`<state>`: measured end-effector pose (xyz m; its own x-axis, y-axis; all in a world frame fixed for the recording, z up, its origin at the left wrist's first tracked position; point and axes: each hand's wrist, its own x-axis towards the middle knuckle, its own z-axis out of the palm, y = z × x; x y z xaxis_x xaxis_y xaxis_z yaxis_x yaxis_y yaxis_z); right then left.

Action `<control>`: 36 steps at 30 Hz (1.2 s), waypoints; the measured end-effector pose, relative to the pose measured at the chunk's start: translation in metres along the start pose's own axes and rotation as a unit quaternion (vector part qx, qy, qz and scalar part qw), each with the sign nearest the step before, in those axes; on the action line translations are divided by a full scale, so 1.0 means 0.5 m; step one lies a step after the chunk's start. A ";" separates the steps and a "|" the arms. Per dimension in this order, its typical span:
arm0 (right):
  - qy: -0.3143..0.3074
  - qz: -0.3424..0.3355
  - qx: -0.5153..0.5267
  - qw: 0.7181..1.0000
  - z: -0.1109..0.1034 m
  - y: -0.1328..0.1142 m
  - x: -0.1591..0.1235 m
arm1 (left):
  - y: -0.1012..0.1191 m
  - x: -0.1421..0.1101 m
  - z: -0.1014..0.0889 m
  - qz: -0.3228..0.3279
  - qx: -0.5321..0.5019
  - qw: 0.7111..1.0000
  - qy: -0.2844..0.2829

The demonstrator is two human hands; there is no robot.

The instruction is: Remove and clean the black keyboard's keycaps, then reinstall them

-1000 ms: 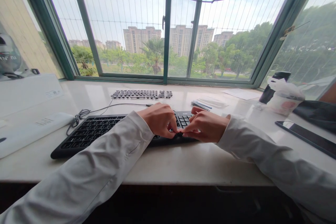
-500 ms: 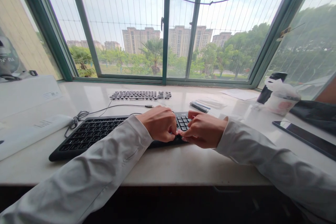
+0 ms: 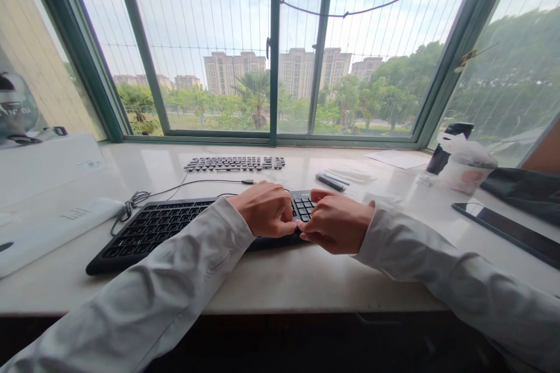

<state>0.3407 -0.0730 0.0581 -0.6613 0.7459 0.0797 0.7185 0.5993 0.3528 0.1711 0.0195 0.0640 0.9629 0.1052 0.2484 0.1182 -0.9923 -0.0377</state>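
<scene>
A black keyboard (image 3: pixel 163 227) lies at an angle on the counter, its left part showing a grid of square key frames. Over its right half, close to the front edge, both my hands meet. My left hand (image 3: pixel 266 208) is closed, thumb and fingers pressed together. My right hand (image 3: pixel 335 218) is closed as well, its fingertips against those of the left hand. Whatever sits between the fingertips is too small and hidden to make out. Just behind the hands shows the number pad (image 3: pixel 303 205). Farther back, loose black keycaps (image 3: pixel 236 163) lie in keyboard-like rows.
A cable (image 3: pixel 131 201) with a plug curls behind the keyboard. Pens (image 3: pixel 331 180) lie behind my right hand. At right are a phone (image 3: pixel 503 230), a bagged cup (image 3: pixel 466 166) and a black bottle (image 3: pixel 440 154). A white package (image 3: pixel 56 227) lies at left; windows stand behind.
My right hand has come slightly down and toward me, its fingers curling in more. The dark bit at the fingertips is now hidden. The left hand has barely moved; the view has shifted slightly.
</scene>
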 end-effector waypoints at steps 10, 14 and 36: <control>0.009 0.052 0.035 0.998 -0.005 -0.004 -0.001 | -0.010 0.002 0.003 -0.013 0.001 1.000 -0.024; 0.001 0.027 -0.006 1.000 0.003 -0.016 -0.002 | -0.005 0.002 0.003 0.001 0.018 1.000 -0.011; 0.158 0.040 0.125 0.979 0.038 0.037 -0.027 | -0.038 -0.004 0.019 0.009 -0.037 0.997 0.061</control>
<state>0.3670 -0.0661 0.0458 -0.6056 0.6900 0.3963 0.7751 0.6242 0.0978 0.1690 0.0389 0.0552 0.9274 0.0840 0.3646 0.0795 -0.9965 0.0274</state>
